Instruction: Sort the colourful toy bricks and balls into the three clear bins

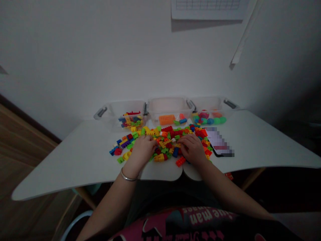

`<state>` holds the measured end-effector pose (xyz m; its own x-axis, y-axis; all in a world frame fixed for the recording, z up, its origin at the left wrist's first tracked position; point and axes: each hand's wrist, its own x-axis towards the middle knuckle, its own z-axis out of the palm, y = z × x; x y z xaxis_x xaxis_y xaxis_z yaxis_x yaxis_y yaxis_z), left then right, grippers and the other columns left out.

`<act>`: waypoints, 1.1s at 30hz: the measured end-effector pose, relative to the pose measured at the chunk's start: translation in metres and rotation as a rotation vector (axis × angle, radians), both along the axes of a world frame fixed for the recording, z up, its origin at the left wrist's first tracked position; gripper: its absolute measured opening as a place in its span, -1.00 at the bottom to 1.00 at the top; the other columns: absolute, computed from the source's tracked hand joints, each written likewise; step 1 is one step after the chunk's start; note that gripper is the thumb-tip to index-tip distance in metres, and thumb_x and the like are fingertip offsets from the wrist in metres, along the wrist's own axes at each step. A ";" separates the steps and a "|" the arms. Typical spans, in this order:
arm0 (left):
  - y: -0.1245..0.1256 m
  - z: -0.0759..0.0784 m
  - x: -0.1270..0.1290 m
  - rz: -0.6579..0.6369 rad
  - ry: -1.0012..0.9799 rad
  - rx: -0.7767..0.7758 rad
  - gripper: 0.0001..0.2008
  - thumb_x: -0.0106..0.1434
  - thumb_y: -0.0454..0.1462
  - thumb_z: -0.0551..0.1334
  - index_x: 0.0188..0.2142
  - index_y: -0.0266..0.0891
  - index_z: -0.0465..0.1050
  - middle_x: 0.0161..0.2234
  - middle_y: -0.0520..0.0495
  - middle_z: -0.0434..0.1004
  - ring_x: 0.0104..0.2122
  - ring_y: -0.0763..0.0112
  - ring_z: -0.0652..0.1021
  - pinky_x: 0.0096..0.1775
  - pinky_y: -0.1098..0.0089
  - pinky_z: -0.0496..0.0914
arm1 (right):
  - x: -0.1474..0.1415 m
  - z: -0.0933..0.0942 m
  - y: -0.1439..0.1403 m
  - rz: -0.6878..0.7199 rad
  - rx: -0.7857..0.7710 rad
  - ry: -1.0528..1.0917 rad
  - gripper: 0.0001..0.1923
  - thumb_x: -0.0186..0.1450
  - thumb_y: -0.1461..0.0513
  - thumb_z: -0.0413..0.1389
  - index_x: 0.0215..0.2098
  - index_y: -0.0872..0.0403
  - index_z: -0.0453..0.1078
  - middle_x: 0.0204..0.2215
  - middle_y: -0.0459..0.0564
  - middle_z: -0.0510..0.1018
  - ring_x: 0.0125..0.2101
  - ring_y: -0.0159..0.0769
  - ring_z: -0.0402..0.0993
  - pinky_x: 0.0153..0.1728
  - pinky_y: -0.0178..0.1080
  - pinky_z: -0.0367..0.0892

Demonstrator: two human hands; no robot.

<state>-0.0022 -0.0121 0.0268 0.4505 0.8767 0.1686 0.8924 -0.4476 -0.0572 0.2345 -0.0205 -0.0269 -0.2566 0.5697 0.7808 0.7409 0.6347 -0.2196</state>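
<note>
Toy building bricks in many colours lie in a loose heap [164,144] on the white table. My left hand [144,147], with a silver bangle at the wrist, rests over the heap's left part. Its fingers are curled down among the bricks, and whatever they hold is hidden. My right hand [192,148] is over the right part, its fingers bent and apart from the thumb. A small white brick [174,140] is by its fingertips. Below this hand lies an orange-red brick [181,161], and a blue brick [176,152] is just left of it.
Three clear plastic boxes stand along the wall: the left box [112,125] with mixed bricks, the middle box [170,104] with an orange piece [167,119], the right box [213,102] with round toys. A phone [218,142] lies right of the heap. The table's front edge has a notch.
</note>
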 end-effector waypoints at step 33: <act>0.017 -0.007 0.017 0.095 -0.073 0.022 -0.87 0.25 -0.26 0.25 -0.22 -0.24 0.50 -0.22 -0.18 0.56 -0.18 0.14 0.55 -0.15 0.21 0.41 | 0.001 -0.001 0.001 0.003 -0.045 0.017 -0.79 0.25 0.38 0.06 -0.29 0.01 0.50 -0.31 0.00 0.60 -0.21 -0.15 0.45 -0.07 -0.06 0.38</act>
